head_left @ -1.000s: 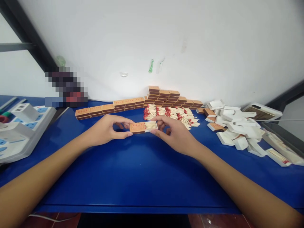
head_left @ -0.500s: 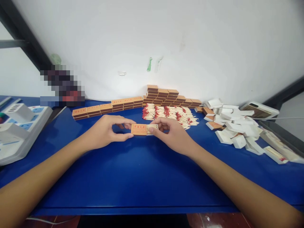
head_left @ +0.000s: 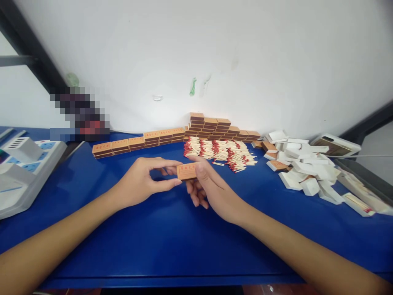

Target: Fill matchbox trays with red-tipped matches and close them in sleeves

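Observation:
A matchbox (head_left: 186, 171) with an orange printed top is held above the blue table between my two hands. My left hand (head_left: 147, 178) pinches its left end between thumb and fingers. On the right end lies the thumb of my right hand (head_left: 213, 184), with a finger along the far side and the other fingers curled below. No matches show at the visible part of the box; its right end is hidden by my right hand. Just beyond the hands lies a pile of loose red-tipped matches (head_left: 219, 150).
Stacked matchboxes (head_left: 210, 125) line the wall, with a lower row (head_left: 120, 146) running left. A heap of white matchbox trays (head_left: 302, 157) lies at the right, beside a tray holding some matches (head_left: 357, 203) and a phone-like object (head_left: 334, 145). White power strips (head_left: 37, 172) stand left.
The tray with matches, which stuck out on the right, no longer shows. My right hand has turned and come over the box's right end; the box has shifted slightly right and nearer.

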Demonstrator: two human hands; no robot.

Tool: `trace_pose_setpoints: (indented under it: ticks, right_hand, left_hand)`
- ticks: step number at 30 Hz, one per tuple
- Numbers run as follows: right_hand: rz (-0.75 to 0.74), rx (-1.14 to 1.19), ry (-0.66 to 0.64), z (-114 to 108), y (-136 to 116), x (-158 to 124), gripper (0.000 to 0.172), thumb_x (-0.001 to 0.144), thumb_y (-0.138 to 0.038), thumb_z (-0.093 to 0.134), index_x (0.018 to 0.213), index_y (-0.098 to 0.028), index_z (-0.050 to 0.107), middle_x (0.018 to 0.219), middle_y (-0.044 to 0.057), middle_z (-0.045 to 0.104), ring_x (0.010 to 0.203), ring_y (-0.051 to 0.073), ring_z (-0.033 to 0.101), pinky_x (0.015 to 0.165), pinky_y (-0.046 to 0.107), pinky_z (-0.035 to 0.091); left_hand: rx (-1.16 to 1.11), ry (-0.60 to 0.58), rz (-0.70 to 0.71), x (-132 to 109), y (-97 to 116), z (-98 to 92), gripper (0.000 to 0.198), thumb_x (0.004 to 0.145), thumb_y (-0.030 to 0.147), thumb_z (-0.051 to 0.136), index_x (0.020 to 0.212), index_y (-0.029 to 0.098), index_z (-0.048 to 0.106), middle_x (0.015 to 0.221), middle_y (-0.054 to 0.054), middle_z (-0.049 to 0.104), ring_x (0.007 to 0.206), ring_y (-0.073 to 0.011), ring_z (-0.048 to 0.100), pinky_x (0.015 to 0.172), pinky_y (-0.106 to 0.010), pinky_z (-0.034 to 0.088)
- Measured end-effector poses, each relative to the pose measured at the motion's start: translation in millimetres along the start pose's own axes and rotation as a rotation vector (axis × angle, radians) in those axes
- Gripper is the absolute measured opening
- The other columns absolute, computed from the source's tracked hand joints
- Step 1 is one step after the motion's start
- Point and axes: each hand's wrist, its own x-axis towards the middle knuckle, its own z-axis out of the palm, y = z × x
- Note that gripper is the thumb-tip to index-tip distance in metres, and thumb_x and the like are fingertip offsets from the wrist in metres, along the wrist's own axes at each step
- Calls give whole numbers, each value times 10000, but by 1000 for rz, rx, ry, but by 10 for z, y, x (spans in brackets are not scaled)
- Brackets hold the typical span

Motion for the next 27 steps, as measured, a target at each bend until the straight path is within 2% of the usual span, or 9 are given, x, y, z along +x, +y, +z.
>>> trace_pose_setpoints:
  ticks: [4,8,11,14,18,20,22,24,27]
  right_hand:
    - [53,16,-99,7,-20,-44,848,1056,-782,328,1707,-279,125,844,-19,604,598,134,586,484,248,407]
    - [42,-64,-30,-73,-36,-26,848,1063,-770,329,1727,-280,130,854,-9,611,610,138,577,480,260,390]
    - [32,-170,40,-138,-48,-5,826,1068,-751,368,1712,-260,207,866,-5,619,629,137,578,494,266,392]
    - [-6,-261,56,-191,-67,12,785,1075,-739,364,1663,-220,321,849,-8,616,638,142,580,533,278,420]
    - [-58,-328,67,-237,-85,36,714,1082,-733,342,1544,-202,459,821,-18,613,643,145,593,622,297,482]
    - [-75,-344,69,-256,-89,48,689,1084,-734,325,1488,-203,496,805,-26,606,635,143,591,643,300,494]
    - [-92,-358,75,-277,-93,60,666,1087,-732,314,1432,-201,520,793,-31,601,631,142,588,656,301,498]
    - [-109,-375,84,-301,-97,70,639,1089,-730,309,1355,-201,549,790,-31,602,635,141,589,664,302,494]
    - [-131,-410,100,-338,-103,83,599,1094,-722,307,1268,-213,570,791,-31,610,664,145,597,689,306,483]
  left_hand:
    - [10,6,1,-37,22,66,380,911,388,811,1271,268,801,1014,-4,816,879,-173,740,848,-277,612]
    - [90,47,-19,-7,-25,-15,428,912,475,803,1280,257,792,1054,-17,825,902,-196,745,855,-306,607]
    - [253,110,9,46,-110,-267,391,935,485,772,1238,239,802,1083,-25,822,942,-212,745,902,-326,586]
    - [461,225,11,81,-251,-643,418,944,528,755,1199,200,798,1152,-44,796,978,-224,725,923,-336,558]
    - [686,248,-93,85,-514,-1063,503,1006,578,664,1273,161,756,1194,-52,751,1061,-229,672,968,-341,518]
    - [722,241,-141,80,-637,-1169,564,994,657,640,1257,173,760,1160,-39,758,1044,-230,661,928,-328,519]
    - [738,202,-149,76,-721,-1218,632,974,743,610,1249,195,760,1180,-29,767,1045,-238,656,952,-343,518]
    - [732,227,-148,71,-757,-1244,688,956,808,573,1210,199,767,1180,-26,778,1045,-246,666,965,-359,519]
    - [732,194,-206,60,-766,-1289,770,938,847,556,1264,177,752,1223,-58,773,1103,-274,675,972,-367,510]
